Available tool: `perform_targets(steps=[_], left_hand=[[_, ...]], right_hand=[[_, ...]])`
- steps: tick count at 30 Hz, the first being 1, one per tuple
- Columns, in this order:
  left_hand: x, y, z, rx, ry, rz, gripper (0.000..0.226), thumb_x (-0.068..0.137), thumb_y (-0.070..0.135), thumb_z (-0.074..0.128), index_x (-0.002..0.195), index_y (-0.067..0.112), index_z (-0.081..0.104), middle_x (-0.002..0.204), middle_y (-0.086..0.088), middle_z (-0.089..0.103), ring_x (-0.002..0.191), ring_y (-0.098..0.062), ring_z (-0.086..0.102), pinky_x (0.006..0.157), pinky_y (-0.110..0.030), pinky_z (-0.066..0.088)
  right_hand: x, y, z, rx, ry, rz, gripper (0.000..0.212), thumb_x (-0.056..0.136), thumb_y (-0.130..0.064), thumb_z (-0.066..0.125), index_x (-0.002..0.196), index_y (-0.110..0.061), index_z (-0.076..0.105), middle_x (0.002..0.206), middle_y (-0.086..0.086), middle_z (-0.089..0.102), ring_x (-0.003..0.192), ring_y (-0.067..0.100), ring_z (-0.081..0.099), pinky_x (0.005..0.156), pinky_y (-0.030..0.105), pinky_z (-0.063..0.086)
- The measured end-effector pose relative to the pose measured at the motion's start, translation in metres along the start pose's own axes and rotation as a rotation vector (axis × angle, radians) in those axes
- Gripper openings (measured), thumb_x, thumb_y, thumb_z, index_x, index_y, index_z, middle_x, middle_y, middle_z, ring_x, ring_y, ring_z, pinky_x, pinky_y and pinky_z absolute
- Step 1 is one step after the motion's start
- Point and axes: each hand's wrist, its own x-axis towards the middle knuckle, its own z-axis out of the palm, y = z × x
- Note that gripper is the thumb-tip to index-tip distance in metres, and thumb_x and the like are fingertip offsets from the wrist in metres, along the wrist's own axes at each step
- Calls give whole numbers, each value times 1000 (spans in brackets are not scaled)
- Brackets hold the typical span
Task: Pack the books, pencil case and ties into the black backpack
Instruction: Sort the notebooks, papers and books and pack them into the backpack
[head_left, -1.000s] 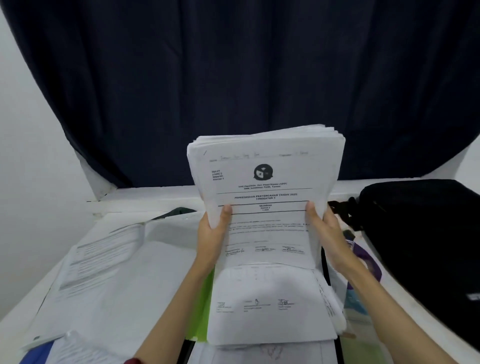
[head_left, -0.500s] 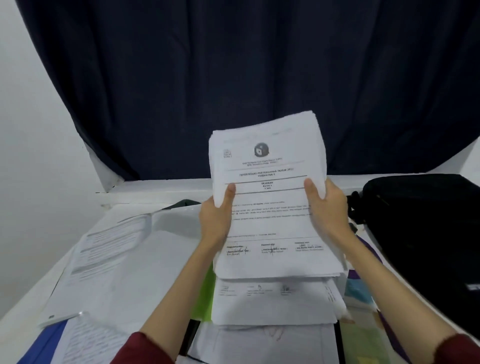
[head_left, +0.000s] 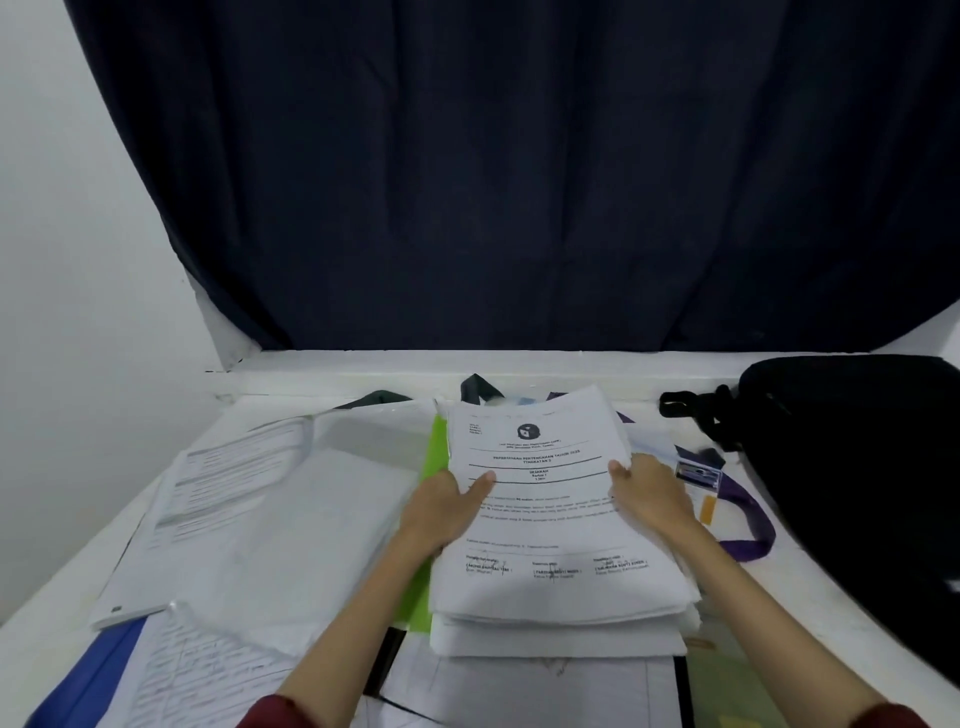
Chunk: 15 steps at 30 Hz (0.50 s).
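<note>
We have lowered the exam-paper stack (head_left: 545, 519) from upright to the worktop (head_left: 810, 587); left hand (head_left: 441, 512) and right hand (head_left: 652, 496) clamp its sides; black backpack (head_left: 857, 467) awaits, unpacked

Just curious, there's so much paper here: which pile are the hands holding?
The thick printed stack in the middle, with a round emblem at the top. Both hands grip its side edges; the papers on the left lie untouched.

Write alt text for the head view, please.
Both hands, left hand and right hand, grip a thick stack of papers lying on a cluttered white desk. A black backpack sits at the right, before a dark curtain.
</note>
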Motion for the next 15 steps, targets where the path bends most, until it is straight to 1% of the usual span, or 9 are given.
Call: perform_targets(steps=[2,4,5,7,8,10,12,14,15], left_hand=[[1,-4,-3,106,-7,1,59,88,68,38,82,12,53,97,-11,64,96,-30,60,74,-32,43],[-2,-10,-15,169,42,9,57,88,68,37,79,15,53,93,-6,63,94,-28,60,74,-31,42],[-3,-16,-23,182,94,6,56,88,68,38,83,15,56,94,-5,63,94,-27,60,74,-31,41],[-1,-35,-42,153,204,-18,49,89,62,44,98,17,61,105,-4,65,101,-26,58,79,-32,43],[0,-48,-53,148,239,-45,46,90,59,46,105,19,61,114,-5,62,109,-26,55,84,-34,44],[-1,-77,-73,202,278,-134,45,91,55,49,120,20,55,129,-9,51,122,-31,43,95,-39,40],[-6,-107,-88,244,280,-276,53,90,56,48,130,22,45,136,-13,45,127,-36,38,101,-42,33],[-14,-132,-94,232,240,-389,60,89,61,45,135,24,36,137,-15,45,127,-38,39,104,-45,30],[-18,-142,-95,225,210,-418,63,88,63,44,137,25,32,138,-14,45,127,-38,39,104,-47,29]], right_hand=[[-5,0,-8,-225,59,-59,32,99,-32,40,111,-4,49,110,11,60,96,30,56,72,33,40],[-11,-6,-14,-372,171,-117,36,97,-31,44,121,-5,46,121,11,52,108,31,53,77,36,43],[-13,-12,-16,-389,211,-158,38,97,-31,44,125,-5,45,124,11,48,112,30,50,80,37,44],[-16,-32,-16,-329,229,-272,39,97,-33,45,127,-9,46,125,8,47,116,27,44,82,36,44],[-18,-45,-13,-282,203,-337,37,97,-34,44,126,-11,47,124,6,48,117,25,42,81,34,43],[-24,-72,-1,-200,111,-464,33,96,-36,45,121,-15,50,121,3,51,116,21,41,78,32,41],[-33,-96,18,-170,-4,-567,30,95,-37,47,117,-16,53,120,1,51,116,20,40,80,33,40],[-39,-114,39,-224,-114,-648,30,94,-37,48,115,-16,54,121,2,51,118,21,39,86,35,40],[-42,-120,49,-262,-163,-676,29,93,-36,48,113,-16,54,121,3,50,118,23,39,88,36,39]])
